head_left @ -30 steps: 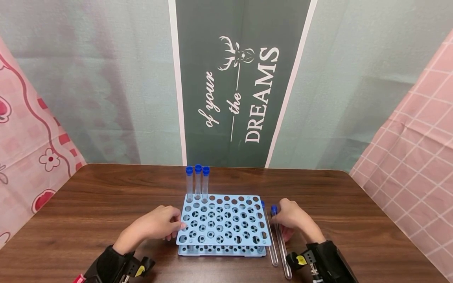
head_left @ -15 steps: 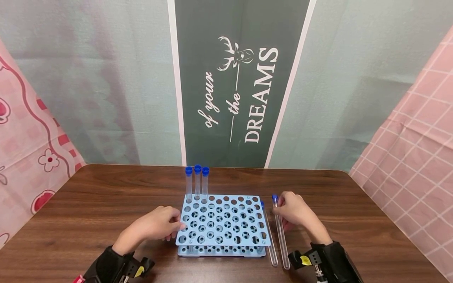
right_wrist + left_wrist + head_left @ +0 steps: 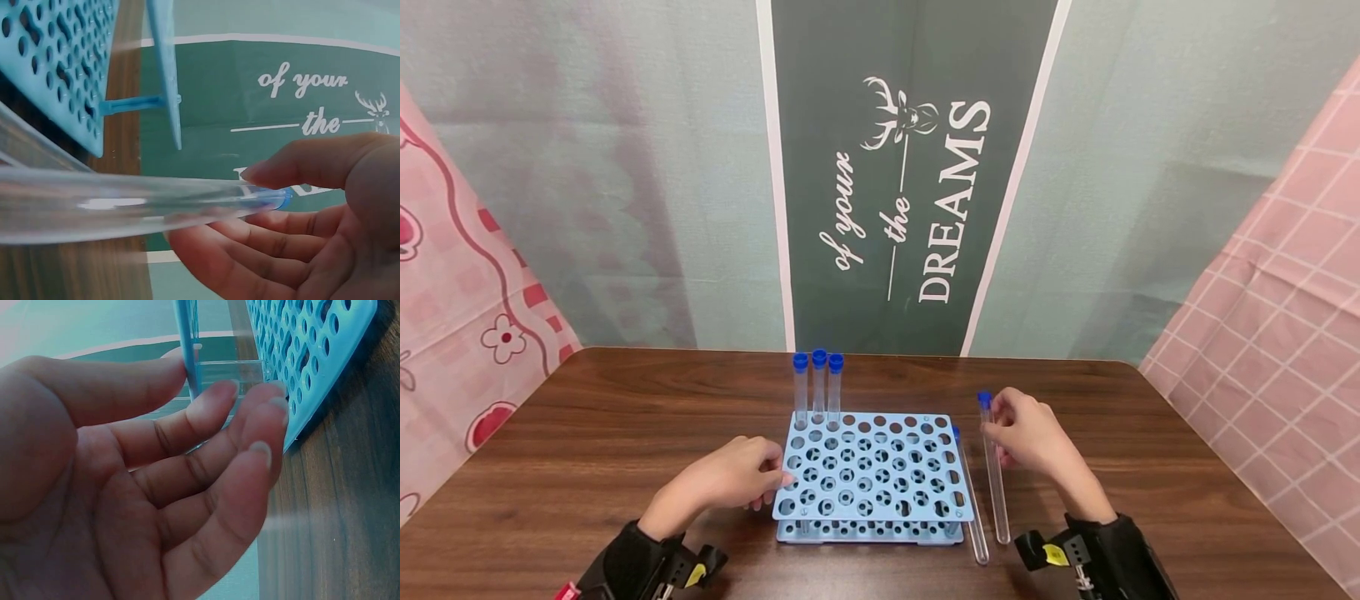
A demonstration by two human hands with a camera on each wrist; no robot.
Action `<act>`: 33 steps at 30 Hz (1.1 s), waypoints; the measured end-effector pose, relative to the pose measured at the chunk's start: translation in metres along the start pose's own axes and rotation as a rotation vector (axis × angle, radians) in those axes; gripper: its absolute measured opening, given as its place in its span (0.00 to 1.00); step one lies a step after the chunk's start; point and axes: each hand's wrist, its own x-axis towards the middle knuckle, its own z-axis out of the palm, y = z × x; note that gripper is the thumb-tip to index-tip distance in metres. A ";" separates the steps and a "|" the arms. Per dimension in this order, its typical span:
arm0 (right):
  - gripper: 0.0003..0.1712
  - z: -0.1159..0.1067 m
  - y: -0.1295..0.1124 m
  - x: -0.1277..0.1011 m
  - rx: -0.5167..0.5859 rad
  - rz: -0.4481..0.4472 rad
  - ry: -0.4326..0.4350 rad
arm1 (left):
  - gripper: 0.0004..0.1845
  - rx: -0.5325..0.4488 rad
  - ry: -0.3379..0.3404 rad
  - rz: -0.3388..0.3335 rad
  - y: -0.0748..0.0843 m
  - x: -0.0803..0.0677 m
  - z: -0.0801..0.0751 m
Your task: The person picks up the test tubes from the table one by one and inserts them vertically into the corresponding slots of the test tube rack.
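A light blue test tube rack (image 3: 917,517) with rows of round holes stands mid-table. My left hand (image 3: 737,475) pinches the left edge of its top plate between thumb and index finger; the left wrist view shows the other fingers curled beneath. In my right hand (image 3: 1030,433), right of the rack, is a clear test tube (image 3: 997,500), pinched just below its blue cap (image 3: 985,397). This tube slants with its cap end raised away from me. A second capped tube (image 3: 974,517) lies along the rack's right side. Upright in the rack's back left corner are three capped tubes (image 3: 819,396).
Everything is on a brown wood-grain table (image 3: 647,400). Behind it hangs a green curtain (image 3: 1000,42) with white lettering, and pink cloths (image 3: 1285,275) hang at both sides. Black wrist straps with cameras (image 3: 1097,550) ride on both forearms.
My right hand has moved away from me and slightly right, carrying the tube; its rounded end has shifted away from the near edge. The left hand and rack have stayed put.
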 end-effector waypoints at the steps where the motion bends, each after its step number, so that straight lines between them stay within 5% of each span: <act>1: 0.11 -0.001 0.000 0.000 -0.001 -0.012 0.007 | 0.13 0.000 0.000 -0.002 0.000 0.000 0.000; 26: 0.14 -0.011 -0.010 -0.007 0.068 -0.286 0.213 | 0.13 0.013 0.001 -0.012 0.001 0.001 -0.001; 33: 0.16 -0.011 -0.007 -0.006 0.139 -0.412 0.212 | 0.13 0.006 0.003 0.002 0.000 0.001 -0.001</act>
